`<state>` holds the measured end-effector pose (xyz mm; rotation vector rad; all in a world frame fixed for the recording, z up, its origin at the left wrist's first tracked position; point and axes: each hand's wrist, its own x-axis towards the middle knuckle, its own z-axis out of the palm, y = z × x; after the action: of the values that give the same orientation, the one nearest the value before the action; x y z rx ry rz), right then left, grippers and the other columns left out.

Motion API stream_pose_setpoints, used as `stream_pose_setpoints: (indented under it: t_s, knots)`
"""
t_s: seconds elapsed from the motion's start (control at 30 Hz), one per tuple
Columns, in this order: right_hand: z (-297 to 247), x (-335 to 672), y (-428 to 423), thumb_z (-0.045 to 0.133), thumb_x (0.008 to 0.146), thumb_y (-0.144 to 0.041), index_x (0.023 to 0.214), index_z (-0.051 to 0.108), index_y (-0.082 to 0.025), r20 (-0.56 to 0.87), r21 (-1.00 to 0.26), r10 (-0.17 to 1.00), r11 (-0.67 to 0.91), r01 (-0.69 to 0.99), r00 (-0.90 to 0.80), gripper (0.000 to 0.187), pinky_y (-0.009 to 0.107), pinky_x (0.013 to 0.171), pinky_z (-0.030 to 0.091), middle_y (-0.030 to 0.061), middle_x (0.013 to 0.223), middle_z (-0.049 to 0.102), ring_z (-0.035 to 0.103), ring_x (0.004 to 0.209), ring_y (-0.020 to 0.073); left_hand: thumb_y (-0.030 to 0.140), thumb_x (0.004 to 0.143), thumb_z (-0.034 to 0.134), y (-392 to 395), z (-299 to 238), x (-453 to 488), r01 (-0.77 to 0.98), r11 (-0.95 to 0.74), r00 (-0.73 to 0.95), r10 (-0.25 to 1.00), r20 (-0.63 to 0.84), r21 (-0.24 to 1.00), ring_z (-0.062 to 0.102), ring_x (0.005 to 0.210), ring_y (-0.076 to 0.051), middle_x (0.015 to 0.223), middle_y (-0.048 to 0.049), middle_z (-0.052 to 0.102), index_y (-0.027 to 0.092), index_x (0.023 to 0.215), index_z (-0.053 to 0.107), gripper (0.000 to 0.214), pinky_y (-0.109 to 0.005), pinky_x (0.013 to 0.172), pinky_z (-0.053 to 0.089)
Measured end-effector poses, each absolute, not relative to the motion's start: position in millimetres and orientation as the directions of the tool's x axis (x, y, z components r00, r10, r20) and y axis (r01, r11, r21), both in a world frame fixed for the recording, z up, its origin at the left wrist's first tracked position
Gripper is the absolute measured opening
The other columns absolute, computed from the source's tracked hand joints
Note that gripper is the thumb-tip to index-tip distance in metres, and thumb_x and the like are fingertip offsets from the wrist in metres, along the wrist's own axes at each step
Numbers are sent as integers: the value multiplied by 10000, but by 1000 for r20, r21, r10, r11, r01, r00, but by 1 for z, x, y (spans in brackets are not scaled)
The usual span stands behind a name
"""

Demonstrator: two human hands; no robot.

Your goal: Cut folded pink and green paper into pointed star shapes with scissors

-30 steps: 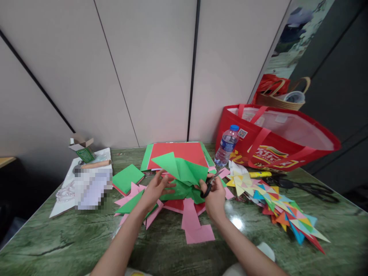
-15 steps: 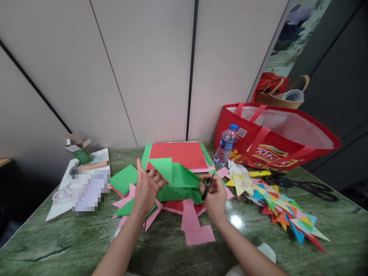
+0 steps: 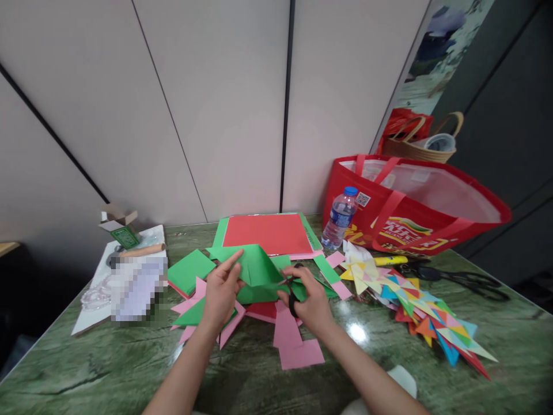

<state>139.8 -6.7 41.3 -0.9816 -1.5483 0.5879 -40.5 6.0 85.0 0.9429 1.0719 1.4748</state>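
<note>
My left hand [image 3: 221,291] pinches the left side of a folded green paper sheet [image 3: 254,268] held low over the table, forefinger stretched along its edge. My right hand [image 3: 307,298] is closed round black-handled scissors [image 3: 292,301] at the sheet's right side; the blades are hidden behind the paper and my fingers. Pink and green paper offcuts [image 3: 294,340] lie under and around both hands. A stack of red and green sheets [image 3: 268,233] lies just behind.
A green marble table [image 3: 108,369] carries a water bottle [image 3: 339,219], a red tote bag [image 3: 415,207], a folded multicoloured paper chain [image 3: 423,314], a yellow glue stick [image 3: 389,260], a second pair of black scissors [image 3: 462,281], green paper squares [image 3: 190,270] and a white tray [image 3: 99,288] at left.
Both hands have lowered the green sheet toward the table. My right hand turned the scissors inward, so the blades no longer show. My left hand closed again on the sheet's left edge.
</note>
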Motion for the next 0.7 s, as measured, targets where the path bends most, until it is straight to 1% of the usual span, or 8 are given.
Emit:
stream_pose_setpoints:
  t_s: [0.1,0.17,0.23,0.27,0.33,0.4,0.5,0.7]
  knots:
    - [47,136,-13,693,700,-254,951,590,-221,477,-824,874,482,299,-95,274,363,786,437,67,917,623,563,870,236,271,632,728,5,81,-40,-215,-87,-156,986,53,973,359,460,-60,509,95,350,178,1200,576,594,-188,483,405]
    - [50,132,-18,699,703,-314,963,566,-222,360,-914,922,379,146,-144,306,343,751,449,64,927,627,577,827,220,262,648,718,4,78,-40,-134,-106,-144,986,86,985,357,463,-66,491,98,334,191,1206,573,580,-191,498,409]
    - [54,126,-23,686,710,-388,964,544,-216,223,-974,933,206,-91,-282,337,312,690,455,50,871,632,588,766,198,277,678,693,3,77,-40,-70,-120,-141,984,109,990,365,472,-71,490,86,365,178,1156,613,495,-187,492,395]
    - [55,124,-26,681,709,-423,957,539,-210,173,-976,911,109,-187,-374,356,300,671,449,39,825,631,588,746,190,285,689,683,3,77,-40,-63,-122,-151,982,112,990,372,481,-73,503,75,396,172,1129,632,457,-186,488,386]
    - [58,119,-31,679,698,-467,929,541,-199,108,-960,848,-47,-277,-519,381,281,650,426,15,746,617,579,711,170,291,695,676,1,80,-39,-74,-130,-191,975,114,989,370,490,-75,525,65,436,169,1105,645,429,-186,483,371]
    - [60,116,-36,689,685,-479,906,550,-193,60,-950,805,-137,-282,-590,387,262,622,398,-2,708,603,557,668,147,283,680,687,-1,84,-38,-102,-137,-223,968,112,985,342,478,-73,512,72,423,173,1116,638,452,-185,466,346]
    - [59,113,-41,730,647,-458,883,571,-191,8,-943,792,-198,-268,-610,390,240,583,367,-19,696,586,516,623,119,258,655,708,-5,89,-36,-119,-140,-212,971,113,983,299,464,-68,485,84,365,172,1146,619,507,-180,434,288]
    - [62,112,-42,810,531,-422,855,592,-192,-24,-950,840,-188,-249,-542,453,236,565,366,-32,683,544,473,612,121,269,666,692,-12,94,-30,-103,-112,-159,983,95,988,210,464,-66,477,85,247,143,1135,634,489,-200,411,187]
